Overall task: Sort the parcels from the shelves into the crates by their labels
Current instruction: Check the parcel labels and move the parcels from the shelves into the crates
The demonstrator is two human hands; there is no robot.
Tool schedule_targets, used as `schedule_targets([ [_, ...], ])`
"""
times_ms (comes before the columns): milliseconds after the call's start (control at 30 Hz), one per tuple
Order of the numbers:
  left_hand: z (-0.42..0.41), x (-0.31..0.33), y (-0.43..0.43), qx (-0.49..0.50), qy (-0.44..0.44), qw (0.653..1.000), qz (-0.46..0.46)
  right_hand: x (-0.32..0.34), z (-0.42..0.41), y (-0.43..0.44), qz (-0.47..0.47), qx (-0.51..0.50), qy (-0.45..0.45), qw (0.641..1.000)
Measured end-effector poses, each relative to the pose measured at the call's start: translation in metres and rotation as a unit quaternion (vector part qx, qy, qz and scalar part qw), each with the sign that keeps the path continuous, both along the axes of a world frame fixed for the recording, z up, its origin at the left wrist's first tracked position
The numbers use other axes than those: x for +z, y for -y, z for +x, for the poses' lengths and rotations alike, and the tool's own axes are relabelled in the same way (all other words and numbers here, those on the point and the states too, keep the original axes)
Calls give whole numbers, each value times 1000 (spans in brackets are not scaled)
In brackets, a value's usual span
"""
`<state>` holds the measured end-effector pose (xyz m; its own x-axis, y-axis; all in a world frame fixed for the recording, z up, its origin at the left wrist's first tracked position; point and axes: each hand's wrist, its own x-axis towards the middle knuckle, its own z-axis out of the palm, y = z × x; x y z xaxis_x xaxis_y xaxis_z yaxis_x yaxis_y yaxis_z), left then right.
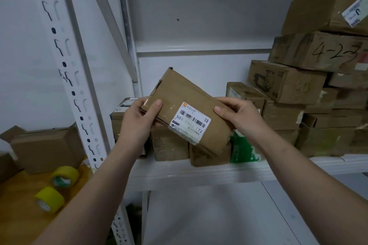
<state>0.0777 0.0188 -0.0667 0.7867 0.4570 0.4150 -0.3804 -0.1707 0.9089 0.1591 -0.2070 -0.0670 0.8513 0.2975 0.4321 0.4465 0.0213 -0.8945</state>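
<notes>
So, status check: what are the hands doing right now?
Left hand and right hand both grip the parcel by its ends. Label in plain view. No crate in view. Stacked parcels behind.

Two hands, left hand (137, 119) and right hand (242, 118), grip one parcel (185, 95) with one label (191, 120). Three boxes (169, 145) sit under the hands and one green packet (242, 149) under the right hand, with at least eight stacked boxes (286, 82) to its right. Two yellow tape rolls (64, 178) lie below-left of the left hand.

Dim, even, cool light with soft shadows; wide-angle bending at the edges, slight overall softness.
</notes>
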Motion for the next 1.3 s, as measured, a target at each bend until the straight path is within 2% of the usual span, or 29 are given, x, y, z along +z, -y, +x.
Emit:
schedule_targets([
  [67,3,-6,3,2,10,1000,-21,-2,3,-4,31,-63,1,998],
  [133,7,-10,5,14,18,999,-38,-7,7,-6,9,-101,-16,995],
  [233,16,-3,-1,64,31,997,-41,-13,10,-8,-27,-62,-97,993],
  [300,23,7,-11,87,24,996,21,-14,12,-14,37,-57,-150,986],
  [333,28,11,-18,108,6,989,97,-15,14,-18,81,-69,-174,979],
  [400,38,12,-33,160,-42,944,287,-16,16,-31,133,-91,-205,966],
  [467,45,5,-46,197,-87,869,444,-17,16,-49,136,-90,-206,965],
  [500,48,1,-52,209,-123,820,518,-18,16,-60,130,-85,-202,967],
  [567,52,-6,-61,210,-202,731,617,-19,16,-83,109,-80,-201,970],
  [600,52,-9,-64,197,-235,713,631,-19,16,-94,90,-87,-201,971],
  [667,51,-13,-67,164,-261,721,620,-23,20,-112,38,-109,-183,976],
  [733,53,-17,-69,156,-250,737,609,-32,25,-120,-77,-147,-101,981],
  [767,53,-20,-70,160,-243,737,610,-38,27,-121,-166,-177,-36,969],
  [833,52,-21,-72,162,-241,737,610,-49,29,-118,-307,-223,81,922],
  [900,50,-20,-70,159,-243,735,613,-53,29,-113,-371,-229,126,891],
  [967,48,-18,-67,163,-245,729,618,-54,27,-108,-389,-215,140,885],
  [1033,44,-16,-60,176,-233,735,612,-52,23,-100,-367,-207,154,894],
  [1133,33,-19,-38,194,-125,786,574,-50,14,-72,-289,-226,172,914],
  [1233,16,-37,1,136,9,831,540,-59,7,-34,-279,-244,168,913],
  [1300,8,-63,27,73,20,856,512,-71,1,-12,-277,-254,141,916],
])
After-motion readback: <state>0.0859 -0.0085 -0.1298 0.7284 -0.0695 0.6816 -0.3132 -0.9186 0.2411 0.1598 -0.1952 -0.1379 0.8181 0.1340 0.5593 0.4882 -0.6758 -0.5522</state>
